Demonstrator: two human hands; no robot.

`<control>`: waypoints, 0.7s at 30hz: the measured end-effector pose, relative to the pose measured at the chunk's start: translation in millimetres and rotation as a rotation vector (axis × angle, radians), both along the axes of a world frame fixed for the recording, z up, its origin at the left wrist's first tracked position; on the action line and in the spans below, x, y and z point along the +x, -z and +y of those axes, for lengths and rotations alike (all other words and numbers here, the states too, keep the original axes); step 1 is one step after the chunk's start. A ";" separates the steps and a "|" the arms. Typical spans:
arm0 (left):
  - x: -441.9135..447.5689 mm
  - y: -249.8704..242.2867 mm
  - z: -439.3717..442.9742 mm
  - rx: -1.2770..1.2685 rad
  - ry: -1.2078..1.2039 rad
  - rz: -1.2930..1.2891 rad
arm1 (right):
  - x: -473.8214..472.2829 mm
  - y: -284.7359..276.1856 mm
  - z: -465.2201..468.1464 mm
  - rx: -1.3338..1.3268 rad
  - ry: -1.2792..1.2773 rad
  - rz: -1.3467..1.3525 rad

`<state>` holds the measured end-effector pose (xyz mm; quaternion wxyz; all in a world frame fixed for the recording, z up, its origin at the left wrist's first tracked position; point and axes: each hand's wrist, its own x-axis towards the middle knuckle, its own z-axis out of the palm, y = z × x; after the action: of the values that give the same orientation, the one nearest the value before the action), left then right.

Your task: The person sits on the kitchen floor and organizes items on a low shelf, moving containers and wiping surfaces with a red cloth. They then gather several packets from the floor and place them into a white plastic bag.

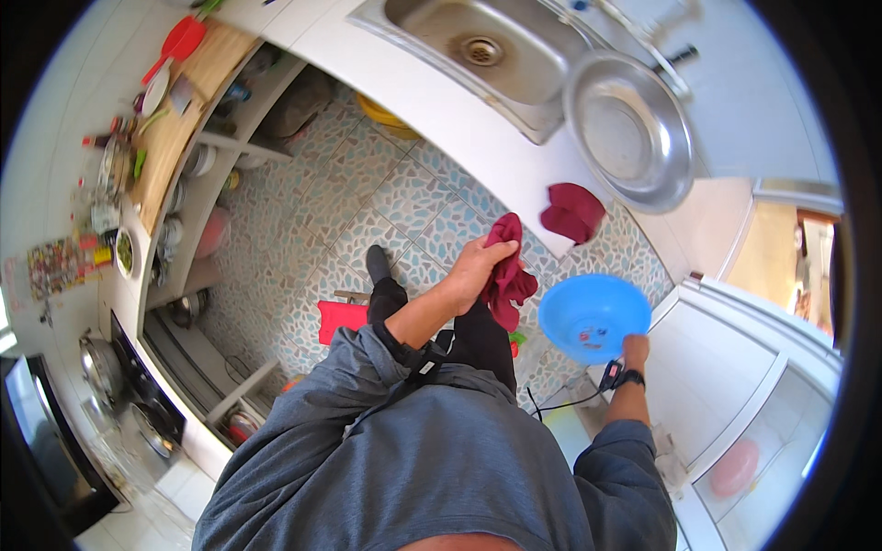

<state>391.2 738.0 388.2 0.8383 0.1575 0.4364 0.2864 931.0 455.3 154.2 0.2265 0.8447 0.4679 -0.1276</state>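
A crumpled maroon cloth [508, 275] is gripped in my left hand [477, 270], its loose end hanging down in front of my leg. Out to the right, my right hand [635, 350] grasps the near rim of a blue plastic basin [586, 317]. The basin is tilted so that its inside faces me, with small printed marks on its bottom. A second maroon cloth [572, 212] lies folded at the end of the white countertop [475, 103], partly over the edge.
Ahead are a steel sink [441, 48] and a large steel basin [623, 131] at its right. A wooden board [165, 144] with a cleaver [182, 94] and a red ladle [185, 41] lines the left counter. A red stool [342, 321] stands near my feet; a white door [723, 344] is at right.
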 end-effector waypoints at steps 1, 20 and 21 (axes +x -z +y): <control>-13.0 0.4 0.2 0.004 -0.008 -0.013 | -13.2 -1.2 -8.4 -0.198 -0.192 -0.015; -347.5 44.4 16.3 -0.065 -0.577 -0.133 | -498.8 -36.8 224.1 0.112 1.007 1.070; -357.1 46.3 16.3 -0.062 -0.616 -0.140 | -507.1 -32.1 246.8 0.112 1.060 1.063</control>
<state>34.0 754.3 342.0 0.7444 -0.0278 0.4135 0.5236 423.9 702.1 186.3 -0.1649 0.7917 0.0505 -0.5861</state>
